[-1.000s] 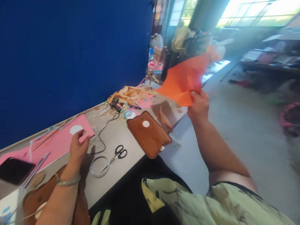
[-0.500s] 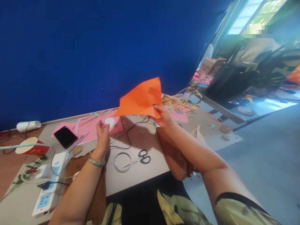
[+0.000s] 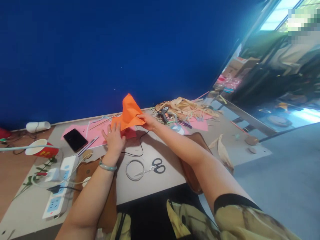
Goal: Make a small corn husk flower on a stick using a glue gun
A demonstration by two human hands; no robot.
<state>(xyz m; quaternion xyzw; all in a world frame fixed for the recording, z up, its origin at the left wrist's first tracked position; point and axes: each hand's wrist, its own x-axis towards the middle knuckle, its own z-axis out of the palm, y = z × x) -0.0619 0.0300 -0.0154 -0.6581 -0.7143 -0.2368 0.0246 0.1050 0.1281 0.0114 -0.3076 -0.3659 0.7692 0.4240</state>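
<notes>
In the head view, my right hand (image 3: 148,120) pinches the right edge of a sheet of orange paper (image 3: 130,111), which bends and stands partly upright above the table. My left hand (image 3: 115,138) has its fingers spread at the sheet's lower left edge, over pink paper (image 3: 96,131). Whether those fingertips press on the orange sheet or only lie beside it, I cannot tell. In front of my hands lie scissors (image 3: 157,166) with dark handles, their blades across a coil of grey wire (image 3: 135,170).
To the left are a phone (image 3: 75,140), a red paper cup (image 3: 47,150) and a power strip (image 3: 61,186) with cords. A glue gun (image 3: 163,115) and dried husks (image 3: 183,106) lie at the back right. A blue wall (image 3: 112,50) rises behind the table.
My right hand has brought the orange paper left and down, and the sheet has bent. My left hand has moved to its edge and spread its fingers. The view has shifted slightly.
</notes>
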